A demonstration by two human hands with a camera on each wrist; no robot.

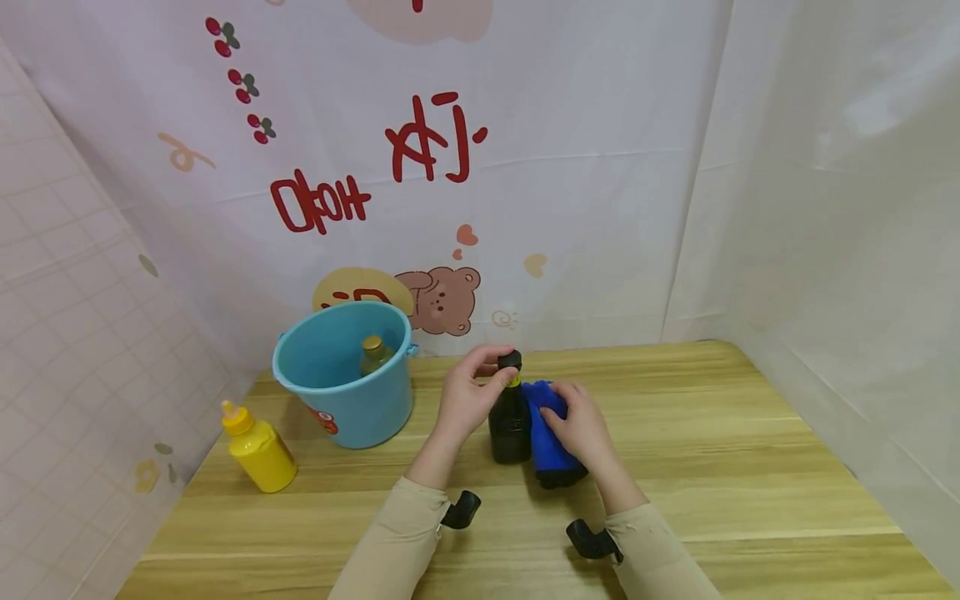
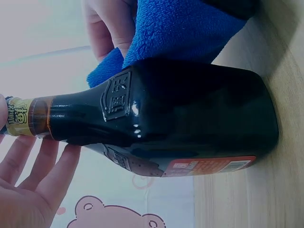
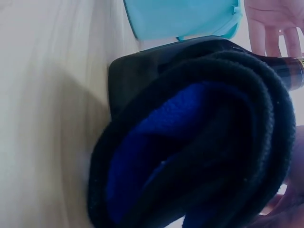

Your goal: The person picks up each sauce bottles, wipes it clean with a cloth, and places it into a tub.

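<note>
A dark glass bottle (image 1: 508, 432) with a black cap and a yellow neck band stands upright on the table. My left hand (image 1: 468, 395) pinches it at the cap and neck between thumb and fingers. Raised lettering on its shoulder and a red label low on one side show in the left wrist view. Against the bottle's right side lies a folded blue cloth (image 1: 551, 450) with dark edging, gripped by my right hand (image 1: 585, 423). In the right wrist view the cloth's rolled folds (image 3: 185, 109) cover much of the bottle and most of that hand.
Left of the hands is a light blue bucket (image 1: 390, 400) with a gold-capped bottle (image 1: 373, 357) inside. A yellow squeeze bottle (image 1: 262, 454) stands near the table's left edge. Behind the wooden table (image 1: 675, 467) hangs a printed white curtain (image 1: 585, 208).
</note>
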